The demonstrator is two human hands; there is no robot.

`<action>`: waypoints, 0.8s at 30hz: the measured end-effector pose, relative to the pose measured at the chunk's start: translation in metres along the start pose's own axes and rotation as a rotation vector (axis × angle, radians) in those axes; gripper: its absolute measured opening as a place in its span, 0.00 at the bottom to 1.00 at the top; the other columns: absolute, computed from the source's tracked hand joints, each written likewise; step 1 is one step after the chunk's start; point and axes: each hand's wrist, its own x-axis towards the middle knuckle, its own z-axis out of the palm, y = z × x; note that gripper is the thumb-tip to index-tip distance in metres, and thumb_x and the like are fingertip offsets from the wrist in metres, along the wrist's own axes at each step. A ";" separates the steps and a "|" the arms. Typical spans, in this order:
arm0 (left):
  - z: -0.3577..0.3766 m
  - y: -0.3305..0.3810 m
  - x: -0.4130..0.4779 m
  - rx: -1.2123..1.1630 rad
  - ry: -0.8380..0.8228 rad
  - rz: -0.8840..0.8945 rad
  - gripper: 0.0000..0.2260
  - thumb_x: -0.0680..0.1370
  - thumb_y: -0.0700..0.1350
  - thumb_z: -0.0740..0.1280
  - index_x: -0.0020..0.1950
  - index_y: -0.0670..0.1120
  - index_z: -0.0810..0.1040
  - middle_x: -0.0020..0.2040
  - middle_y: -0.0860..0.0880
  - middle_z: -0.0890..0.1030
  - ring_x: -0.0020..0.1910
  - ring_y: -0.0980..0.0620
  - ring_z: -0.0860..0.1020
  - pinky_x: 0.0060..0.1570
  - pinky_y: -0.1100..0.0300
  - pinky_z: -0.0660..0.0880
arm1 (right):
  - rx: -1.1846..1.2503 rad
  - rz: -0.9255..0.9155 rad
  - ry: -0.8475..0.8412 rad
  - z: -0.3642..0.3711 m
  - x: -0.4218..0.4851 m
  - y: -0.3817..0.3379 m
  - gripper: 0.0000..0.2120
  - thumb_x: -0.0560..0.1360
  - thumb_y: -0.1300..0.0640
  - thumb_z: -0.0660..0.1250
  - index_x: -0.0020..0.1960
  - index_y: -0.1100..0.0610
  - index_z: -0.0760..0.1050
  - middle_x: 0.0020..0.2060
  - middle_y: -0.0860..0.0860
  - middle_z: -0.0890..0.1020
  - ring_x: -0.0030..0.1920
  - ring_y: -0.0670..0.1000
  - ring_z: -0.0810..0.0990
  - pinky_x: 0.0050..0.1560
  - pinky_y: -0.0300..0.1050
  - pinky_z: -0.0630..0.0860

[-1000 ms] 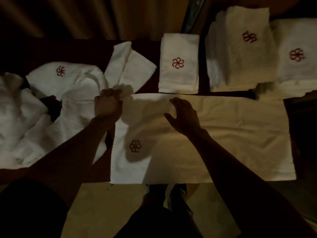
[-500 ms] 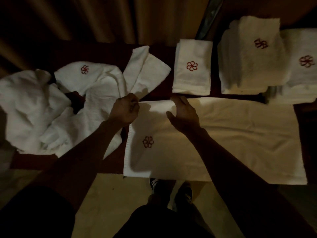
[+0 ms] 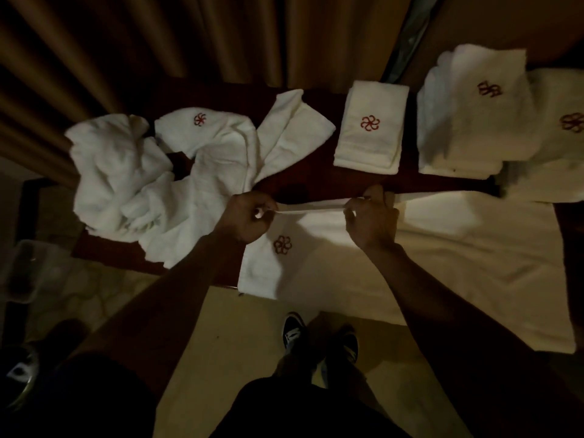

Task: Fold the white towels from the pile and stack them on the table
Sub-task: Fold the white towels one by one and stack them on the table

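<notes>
A large white towel (image 3: 442,263) with a red flower emblem lies spread across the dark table (image 3: 316,181), its near part hanging over the front edge. My left hand (image 3: 246,216) pinches its far left corner, and my right hand (image 3: 371,219) pinches the same far edge a little to the right. That edge is lifted off the table and stretched taut between both hands. A rumpled pile of white towels (image 3: 142,184) lies on the table's left part. A small folded towel (image 3: 369,124) sits at the back centre.
Two taller stacks of folded towels, one (image 3: 474,112) at the back right and another (image 3: 562,131) at the far right edge. Brown curtains (image 3: 189,42) hang behind the table. A clear plastic container (image 3: 22,273) stands on the floor at left. My shoes (image 3: 294,331) are below the table's edge.
Both hands closed on the towel's far edge and raised it off the table, pulling it taut between them. The view shifted left, showing more of the pile.
</notes>
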 end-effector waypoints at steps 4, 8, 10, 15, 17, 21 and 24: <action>0.008 0.000 -0.020 0.085 0.018 -0.062 0.09 0.71 0.44 0.66 0.47 0.44 0.84 0.46 0.51 0.84 0.45 0.59 0.80 0.49 0.60 0.79 | 0.092 -0.143 0.063 0.002 -0.015 0.013 0.03 0.75 0.56 0.70 0.47 0.54 0.82 0.55 0.53 0.76 0.60 0.60 0.71 0.51 0.56 0.75; 0.026 -0.005 -0.042 0.212 -0.071 -0.224 0.14 0.71 0.49 0.63 0.49 0.43 0.82 0.45 0.43 0.83 0.43 0.45 0.82 0.44 0.53 0.79 | 0.042 -0.217 -0.081 0.011 -0.039 0.022 0.06 0.79 0.54 0.64 0.51 0.55 0.78 0.53 0.53 0.78 0.59 0.57 0.73 0.54 0.54 0.75; 0.039 -0.010 -0.052 0.267 -0.128 -0.244 0.14 0.74 0.49 0.63 0.49 0.41 0.82 0.45 0.42 0.82 0.43 0.43 0.81 0.46 0.49 0.78 | -0.015 -0.191 -0.180 0.022 -0.053 0.030 0.08 0.80 0.52 0.62 0.53 0.54 0.77 0.54 0.52 0.77 0.60 0.56 0.72 0.55 0.54 0.74; 0.061 -0.030 -0.069 0.327 -0.217 -0.152 0.16 0.75 0.51 0.59 0.48 0.38 0.77 0.54 0.39 0.79 0.53 0.40 0.80 0.52 0.46 0.79 | -0.040 -0.182 -0.261 0.054 -0.081 0.052 0.14 0.78 0.48 0.61 0.60 0.52 0.74 0.63 0.52 0.73 0.67 0.57 0.68 0.59 0.58 0.69; 0.065 -0.029 -0.071 0.361 -0.247 -0.153 0.17 0.73 0.51 0.59 0.51 0.39 0.76 0.67 0.39 0.75 0.65 0.41 0.76 0.60 0.48 0.76 | 0.001 -0.214 -0.218 0.060 -0.085 0.056 0.18 0.75 0.47 0.65 0.62 0.53 0.74 0.65 0.53 0.73 0.71 0.58 0.67 0.62 0.61 0.69; 0.070 -0.029 -0.060 0.399 -0.229 -0.040 0.20 0.73 0.50 0.55 0.49 0.34 0.74 0.65 0.32 0.73 0.67 0.35 0.72 0.57 0.47 0.75 | 0.032 -0.239 -0.148 0.062 -0.073 0.057 0.21 0.75 0.48 0.66 0.64 0.56 0.75 0.68 0.55 0.73 0.73 0.59 0.67 0.64 0.61 0.69; 0.070 -0.030 -0.047 0.440 -0.219 0.033 0.17 0.75 0.45 0.56 0.48 0.32 0.75 0.61 0.29 0.75 0.65 0.30 0.73 0.58 0.40 0.75 | 0.074 -0.193 -0.195 0.062 -0.055 0.056 0.23 0.77 0.51 0.67 0.70 0.55 0.71 0.74 0.55 0.69 0.77 0.58 0.61 0.70 0.64 0.64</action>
